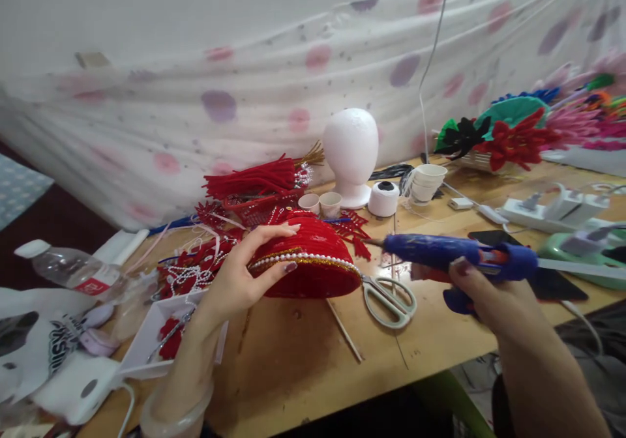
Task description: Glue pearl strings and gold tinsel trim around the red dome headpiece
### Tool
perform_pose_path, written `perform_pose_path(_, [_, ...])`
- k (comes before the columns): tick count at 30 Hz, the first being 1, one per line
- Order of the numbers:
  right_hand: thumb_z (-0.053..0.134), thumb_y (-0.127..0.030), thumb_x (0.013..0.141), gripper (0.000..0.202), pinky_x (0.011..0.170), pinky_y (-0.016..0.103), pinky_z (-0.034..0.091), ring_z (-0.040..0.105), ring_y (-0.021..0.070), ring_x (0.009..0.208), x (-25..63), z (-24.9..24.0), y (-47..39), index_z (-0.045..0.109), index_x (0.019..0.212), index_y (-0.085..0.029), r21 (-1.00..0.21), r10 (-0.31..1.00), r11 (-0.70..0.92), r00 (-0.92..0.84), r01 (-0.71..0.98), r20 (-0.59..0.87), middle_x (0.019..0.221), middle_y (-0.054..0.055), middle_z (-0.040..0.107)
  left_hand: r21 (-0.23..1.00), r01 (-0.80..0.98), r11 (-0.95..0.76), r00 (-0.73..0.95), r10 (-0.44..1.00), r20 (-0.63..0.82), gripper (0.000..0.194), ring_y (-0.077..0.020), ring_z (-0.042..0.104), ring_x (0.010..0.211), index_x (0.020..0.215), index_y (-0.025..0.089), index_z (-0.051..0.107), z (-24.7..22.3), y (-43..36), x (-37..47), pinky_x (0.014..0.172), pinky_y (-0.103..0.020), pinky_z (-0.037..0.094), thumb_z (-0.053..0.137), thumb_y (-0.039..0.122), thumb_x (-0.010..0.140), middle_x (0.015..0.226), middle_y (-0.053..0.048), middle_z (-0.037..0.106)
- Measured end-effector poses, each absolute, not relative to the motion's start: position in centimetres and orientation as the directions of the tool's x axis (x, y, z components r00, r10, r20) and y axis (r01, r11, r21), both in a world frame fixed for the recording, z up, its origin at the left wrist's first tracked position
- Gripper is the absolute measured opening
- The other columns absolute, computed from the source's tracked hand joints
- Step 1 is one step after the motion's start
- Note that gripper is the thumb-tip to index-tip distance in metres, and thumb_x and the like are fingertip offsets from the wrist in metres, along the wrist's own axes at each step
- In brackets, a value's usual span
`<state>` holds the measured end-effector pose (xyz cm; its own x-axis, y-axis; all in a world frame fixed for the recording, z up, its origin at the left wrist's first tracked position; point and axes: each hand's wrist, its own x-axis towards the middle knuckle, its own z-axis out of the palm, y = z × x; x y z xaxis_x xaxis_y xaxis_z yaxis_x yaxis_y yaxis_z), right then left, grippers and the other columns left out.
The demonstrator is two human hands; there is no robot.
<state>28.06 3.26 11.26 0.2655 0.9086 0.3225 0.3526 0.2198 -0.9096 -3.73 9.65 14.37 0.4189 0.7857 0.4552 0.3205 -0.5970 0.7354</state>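
My left hand [244, 268] grips the side of a red hat [317, 278], thumb at the rim and fingers over the top. The hat is tilted, and a string of white beads and gold trim runs round its edge. In my right hand [484, 294] is a blue glue gun [440, 248], its nozzle pointing left toward the hat without touching it. A white glue stick [577, 267] sticks out of the gun's back. Scissors with pale handles [391, 302] lie beside the hat, and a thin white stick [345, 330] is partly under it.
Behind the hat stand a white foam head [351, 154], paper cups [330, 203] and a thread spool [383, 199]. Red stems [254, 176] lie at the back. A white tray [141, 340] and a plastic bottle [73, 268] are left; a power strip [552, 213] and colourful flowers [518, 138] are right.
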Motion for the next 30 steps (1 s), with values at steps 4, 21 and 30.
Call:
perform_pose_path(4, [0.076, -0.062, 0.073, 0.036, 0.048, 0.03, 0.046, 0.063, 0.0207, 0.055, 25.9, 14.9, 4.9, 0.077, 0.076, -0.026, -0.889, 0.942, 0.333, -0.088, 0.314, 0.323, 0.063, 0.003, 0.072, 0.734, 0.301, -0.609, 0.42, 0.776, 0.471, 0.034, -0.0262, 0.061, 0.128, 0.121, 0.026, 0.064, 14.6, 9.9, -3.6, 0.11, -0.042, 0.047, 0.072, 0.03, 0.088, 0.132, -0.009, 0.068])
perform_pose_path(21, [0.083, -0.049, 0.071, 0.03, 0.045, 0.026, 0.043, 0.057, 0.0156, 0.051, 23.0, 18.5, 7.9, 0.067, 0.059, -0.026, -0.876, 0.899, 0.41, -0.276, 0.253, 0.341, 0.049, -0.003, 0.06, 0.723, 0.244, -0.646, 0.446, 0.737, 0.508, 0.033, -0.0249, 0.063, 0.125, 0.122, 0.025, 0.063, 14.3, 9.9, -3.4, 0.111, -0.042, 0.047, 0.069, 0.024, 0.089, 0.13, -0.008, 0.068])
perform_pose_path(30, [0.086, -0.051, 0.067, 0.033, 0.044, 0.026, 0.042, 0.057, 0.0165, 0.051, 23.2, 18.5, 7.5, 0.066, 0.057, -0.026, -0.902, 0.917, 0.362, -0.264, 0.237, 0.299, 0.046, -0.003, 0.058, 0.726, 0.246, -0.642, 0.431, 0.743, 0.512, 0.033, -0.0256, 0.065, 0.122, 0.121, 0.026, 0.064, 14.4, 9.8, -3.4, 0.108, -0.041, 0.05, 0.07, 0.026, 0.088, 0.128, -0.007, 0.07])
